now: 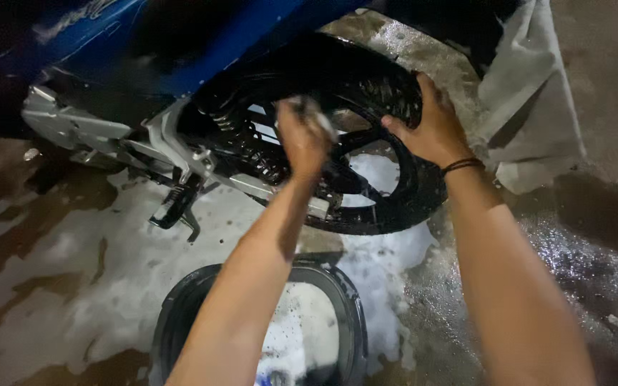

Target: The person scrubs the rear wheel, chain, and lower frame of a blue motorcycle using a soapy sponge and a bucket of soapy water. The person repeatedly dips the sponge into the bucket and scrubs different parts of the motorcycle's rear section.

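The rear wheel (366, 164) of the blue motorbike (180, 43) sits at the top middle of the wet floor (595, 257), already wet and glistening. Your left hand (302, 139) is closed on what looks like a pale sponge (316, 114), pressed among the spokes. Your right hand (434, 129) grips the tyre. Foam covers the floor; the soapy bucket (180, 314) stands below. Spokes and shock spring (241, 139) look unrinsed.

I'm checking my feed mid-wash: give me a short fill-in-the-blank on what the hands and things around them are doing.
1. The left hand presses a ____ against the rear wheel.
2. The right hand grips the wheel's ____.
3. The bucket below the arms holds white ____.
4. The motorcycle's bodywork is ____ in colour.

Missing words: sponge; tyre; foam; blue
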